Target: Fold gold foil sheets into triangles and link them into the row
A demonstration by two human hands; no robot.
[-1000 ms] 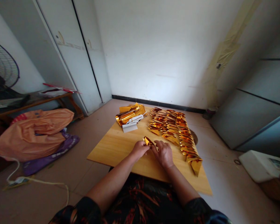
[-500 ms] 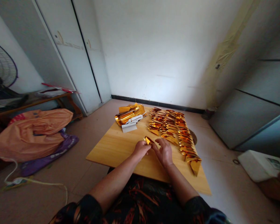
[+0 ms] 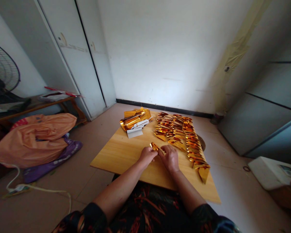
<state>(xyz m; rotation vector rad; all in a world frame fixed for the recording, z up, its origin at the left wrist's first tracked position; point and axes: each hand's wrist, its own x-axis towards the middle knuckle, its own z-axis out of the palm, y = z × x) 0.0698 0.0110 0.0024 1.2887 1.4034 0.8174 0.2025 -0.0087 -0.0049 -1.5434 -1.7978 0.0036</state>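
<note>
A small piece of shiny gold foil paper, partly folded, is held between my two hands above the wooden board. My left hand pinches its near left side. My right hand grips its right side, with thumb and fingers closed on it. The fingers hide the lower part of the piece. To the right stand rows of folded gold foil pieces, leaning on one another. Farther back on the left lies a stack of curled gold foil sheets, with white paper strips beside it.
On the floor to the left are an orange bag, a purple bag and a pale cable. A low wooden bench and a fan stand behind them. A white box sits at the right.
Fingers of my right hand have curled in slightly more toward the foil piece. The foil stays between both hands. The view has shifted a little.
</note>
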